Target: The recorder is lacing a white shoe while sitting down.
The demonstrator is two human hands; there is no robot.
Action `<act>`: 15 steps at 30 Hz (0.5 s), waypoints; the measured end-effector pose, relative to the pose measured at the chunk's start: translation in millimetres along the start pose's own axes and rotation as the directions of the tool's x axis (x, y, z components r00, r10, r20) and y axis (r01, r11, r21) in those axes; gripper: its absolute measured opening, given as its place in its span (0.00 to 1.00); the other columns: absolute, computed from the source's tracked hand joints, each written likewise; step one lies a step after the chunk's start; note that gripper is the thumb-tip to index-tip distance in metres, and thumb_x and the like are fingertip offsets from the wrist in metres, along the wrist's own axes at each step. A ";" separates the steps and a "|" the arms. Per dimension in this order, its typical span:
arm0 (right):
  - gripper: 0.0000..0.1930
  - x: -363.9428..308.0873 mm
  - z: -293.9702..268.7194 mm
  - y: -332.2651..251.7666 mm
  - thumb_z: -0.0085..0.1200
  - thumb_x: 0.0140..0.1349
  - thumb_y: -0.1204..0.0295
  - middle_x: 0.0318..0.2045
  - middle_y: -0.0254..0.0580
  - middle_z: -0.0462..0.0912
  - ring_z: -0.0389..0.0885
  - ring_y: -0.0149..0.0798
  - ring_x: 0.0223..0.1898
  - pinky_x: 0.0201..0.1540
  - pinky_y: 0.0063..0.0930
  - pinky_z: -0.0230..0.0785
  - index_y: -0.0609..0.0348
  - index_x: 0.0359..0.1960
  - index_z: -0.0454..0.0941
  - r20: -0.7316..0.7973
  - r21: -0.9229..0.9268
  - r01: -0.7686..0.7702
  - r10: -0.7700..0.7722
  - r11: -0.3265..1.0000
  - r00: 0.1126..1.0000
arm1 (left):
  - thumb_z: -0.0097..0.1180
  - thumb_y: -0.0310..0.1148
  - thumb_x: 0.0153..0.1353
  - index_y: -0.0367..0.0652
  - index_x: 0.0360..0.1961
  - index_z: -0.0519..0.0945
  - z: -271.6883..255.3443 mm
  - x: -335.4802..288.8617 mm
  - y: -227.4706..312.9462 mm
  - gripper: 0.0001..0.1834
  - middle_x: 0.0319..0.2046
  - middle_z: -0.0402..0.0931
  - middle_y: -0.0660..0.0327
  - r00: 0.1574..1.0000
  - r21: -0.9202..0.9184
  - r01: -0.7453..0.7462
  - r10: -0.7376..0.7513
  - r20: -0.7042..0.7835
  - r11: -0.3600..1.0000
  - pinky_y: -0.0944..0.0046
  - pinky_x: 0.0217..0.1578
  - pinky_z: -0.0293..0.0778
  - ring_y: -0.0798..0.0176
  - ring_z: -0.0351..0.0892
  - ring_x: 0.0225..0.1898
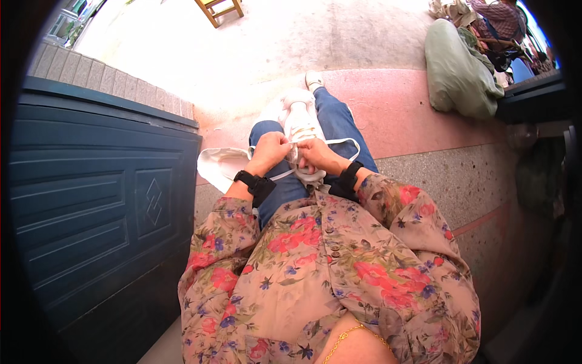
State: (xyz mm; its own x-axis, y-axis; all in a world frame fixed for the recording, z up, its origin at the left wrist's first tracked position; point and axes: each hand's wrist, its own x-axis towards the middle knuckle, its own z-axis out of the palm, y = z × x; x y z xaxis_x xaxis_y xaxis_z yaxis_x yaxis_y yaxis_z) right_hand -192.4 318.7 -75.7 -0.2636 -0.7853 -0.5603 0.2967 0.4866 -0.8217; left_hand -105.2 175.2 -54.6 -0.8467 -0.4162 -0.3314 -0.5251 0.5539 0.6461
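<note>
A heap of white cloth (300, 121) with narrow straps lies across my lap, between my jeans-clad legs. My left hand (271, 149) is closed in a pinch at the near part of the cloth, fingertips meeting those of the other hand. Beside it, my right hand (320, 156) has its fingers bent and pressed on the same cloth. A small whitish fold shows between the fingertips; its detail is too small to tell. One white strap (348, 142) loops out past my right wrist. Left of my left wrist hangs a wider white cloth part (221, 167).
A dark blue panelled door (103, 194) stands close on my left. Ahead to the right, a full pale green sack (458, 70) rests on the floor, with a person (503, 27) beyond it. The legs of a wooden stool (219, 11) show at the far top.
</note>
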 end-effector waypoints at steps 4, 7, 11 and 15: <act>0.11 4.3 6.8 -5.7 0.41 0.56 0.73 0.18 0.47 0.77 0.77 0.41 0.18 0.22 0.32 0.69 0.60 0.34 0.77 -0.104 -0.457 0.104 -0.169 0.883 0.980 | 0.51 0.30 0.46 0.39 0.22 0.78 6.8 1.5 -5.3 0.07 0.23 0.76 0.48 0.998 0.069 -0.029 0.033 -0.059 0.997 0.54 0.33 0.71 0.48 0.76 0.32; 0.09 14.1 3.5 3.0 0.44 0.52 0.73 0.21 0.55 0.77 0.78 0.52 0.24 0.28 0.38 0.70 0.63 0.30 0.76 -0.063 -0.615 0.221 -0.327 0.757 0.943 | 0.51 0.30 0.46 0.40 0.21 0.79 18.4 -2.7 -2.4 0.06 0.23 0.76 0.49 0.972 0.247 -0.076 0.127 -0.197 0.966 0.53 0.33 0.71 0.47 0.75 0.33; 0.10 25.2 -0.4 8.9 0.46 0.48 0.74 0.23 0.58 0.77 0.77 0.57 0.27 0.30 0.40 0.70 0.66 0.29 0.76 0.026 -0.804 0.265 -0.413 0.533 0.910 | 0.50 0.28 0.49 0.40 0.24 0.78 21.0 -10.8 6.0 0.06 0.22 0.74 0.47 0.939 0.302 -0.132 0.217 -0.268 0.944 0.53 0.32 0.71 0.45 0.74 0.29; 0.09 18.2 4.7 -3.2 0.47 0.48 0.73 0.22 0.58 0.77 0.79 0.53 0.27 0.28 0.39 0.70 0.68 0.27 0.75 0.142 -0.853 0.323 -0.413 0.410 0.900 | 0.49 0.27 0.50 0.39 0.25 0.78 23.7 -14.5 -2.2 0.05 0.23 0.73 0.47 0.923 0.268 -0.150 0.232 -0.307 0.952 0.52 0.33 0.70 0.46 0.72 0.30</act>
State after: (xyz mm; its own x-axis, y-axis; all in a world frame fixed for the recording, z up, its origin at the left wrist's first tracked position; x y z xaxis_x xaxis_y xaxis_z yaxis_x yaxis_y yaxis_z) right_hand -193.9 301.1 -82.8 -0.2293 -0.9617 -0.1500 -0.7467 0.2726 -0.6067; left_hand -93.8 197.2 -67.5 -0.8771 -0.4772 0.0546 -0.3960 0.7828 0.4800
